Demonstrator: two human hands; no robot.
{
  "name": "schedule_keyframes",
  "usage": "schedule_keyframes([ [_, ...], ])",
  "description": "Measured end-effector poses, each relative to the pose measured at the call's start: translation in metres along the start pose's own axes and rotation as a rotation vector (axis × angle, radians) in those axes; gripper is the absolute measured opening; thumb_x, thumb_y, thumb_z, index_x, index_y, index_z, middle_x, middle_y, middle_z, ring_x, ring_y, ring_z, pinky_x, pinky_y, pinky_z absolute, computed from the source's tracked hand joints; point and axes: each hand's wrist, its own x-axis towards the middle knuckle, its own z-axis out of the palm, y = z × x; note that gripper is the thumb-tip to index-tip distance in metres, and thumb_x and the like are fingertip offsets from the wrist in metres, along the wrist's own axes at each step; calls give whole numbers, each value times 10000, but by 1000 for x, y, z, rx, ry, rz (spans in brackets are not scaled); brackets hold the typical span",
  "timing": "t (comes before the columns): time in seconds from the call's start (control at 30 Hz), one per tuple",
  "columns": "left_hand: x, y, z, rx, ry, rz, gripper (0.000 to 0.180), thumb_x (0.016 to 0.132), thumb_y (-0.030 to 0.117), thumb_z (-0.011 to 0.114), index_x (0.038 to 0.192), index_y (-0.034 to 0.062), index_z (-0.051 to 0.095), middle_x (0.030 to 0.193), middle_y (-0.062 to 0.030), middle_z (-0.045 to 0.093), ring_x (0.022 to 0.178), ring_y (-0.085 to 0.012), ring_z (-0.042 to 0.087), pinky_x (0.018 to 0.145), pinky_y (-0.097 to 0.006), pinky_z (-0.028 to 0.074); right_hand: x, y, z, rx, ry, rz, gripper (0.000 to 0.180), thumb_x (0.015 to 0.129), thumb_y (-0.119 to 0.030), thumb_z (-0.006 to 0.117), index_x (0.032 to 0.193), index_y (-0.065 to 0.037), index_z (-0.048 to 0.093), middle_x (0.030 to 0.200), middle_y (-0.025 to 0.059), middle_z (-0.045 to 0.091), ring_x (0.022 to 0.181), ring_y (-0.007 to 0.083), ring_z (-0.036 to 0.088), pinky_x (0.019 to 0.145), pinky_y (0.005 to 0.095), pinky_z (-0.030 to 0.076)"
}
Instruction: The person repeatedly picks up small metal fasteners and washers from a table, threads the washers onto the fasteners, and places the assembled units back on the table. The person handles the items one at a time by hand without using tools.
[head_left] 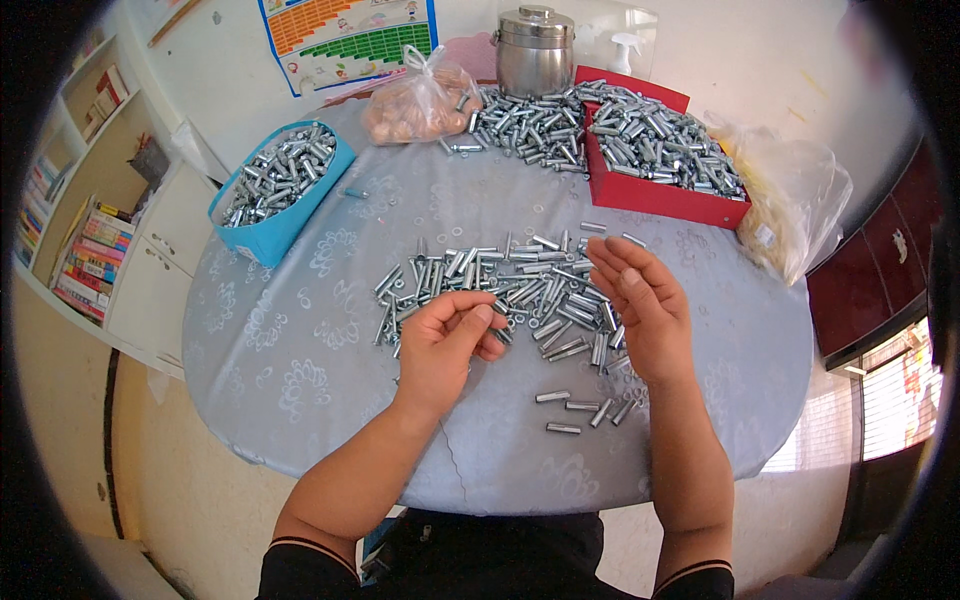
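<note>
A loose pile of silvery metal expansion bolts [568, 300] with sleeves and small washers covers the middle of the table. My left hand [447, 345] is over the pile's near left part, thumb and fingers closed in a pinch. What it holds, if anything, is hidden; a bit of metal shows by its fingertips. My right hand [645, 310] is raised at the pile's right side, fingers loosely stretched, with nothing visible in it. Several separate metal sleeves [583, 405] lie nearer to me, between my forearms.
A blue box [270, 235] full of bolts stands at the left. Toward the back are a tied bag [418, 108] of brownish pieces, a steel pot [535, 55], heaped bolts [530, 128], a bolt-filled red box [660, 200] and a clear plastic bag [795, 205]. A patterned grey cloth [300, 390] covers the table.
</note>
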Motion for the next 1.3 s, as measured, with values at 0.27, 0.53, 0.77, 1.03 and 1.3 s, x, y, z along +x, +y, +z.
schedule_keyframes([
  [0.27,1,0,2,51,23,14,167,932,101,583,1046,-2,649,869,-95,689,630,-118,618,568,-257,522,-2,-14,-4,31,176,-219,217,968,-93,504,1099,49,602,1038,165,669,999,237,650,906,352,516],
  [0.53,-9,-11,6,395,-166,160,155,873,51,657,1019,12,692,831,-33,685,610,-51,554,538,-203,449,-7,-18,-3,15,189,-195,186,967,-97,520,1037,43,620,964,146,678,902,209,662,834,324,531],
  [0.77,-12,-10,13,766,-293,429,167,825,74,687,987,43,705,851,-72,665,698,-151,607,614,-268,481,-9,-26,-5,-31,256,-158,175,957,-111,539,1002,30,634,915,120,684,853,176,660,785,301,529],
  [1.03,-16,-3,25,1081,-423,551,129,824,131,662,932,73,702,912,-81,628,814,-264,628,688,-352,505,-21,-30,-5,-241,281,23,169,931,-137,594,963,15,661,818,55,668,681,93,583,637,225,474],
  [1.3,-3,-15,46,1220,-507,500,183,820,232,664,937,94,691,895,-81,601,833,-283,624,702,-388,504,-75,-25,-20,-573,318,154,139,903,-118,628,940,10,665,758,4,637,639,44,515,571,204,418],
])
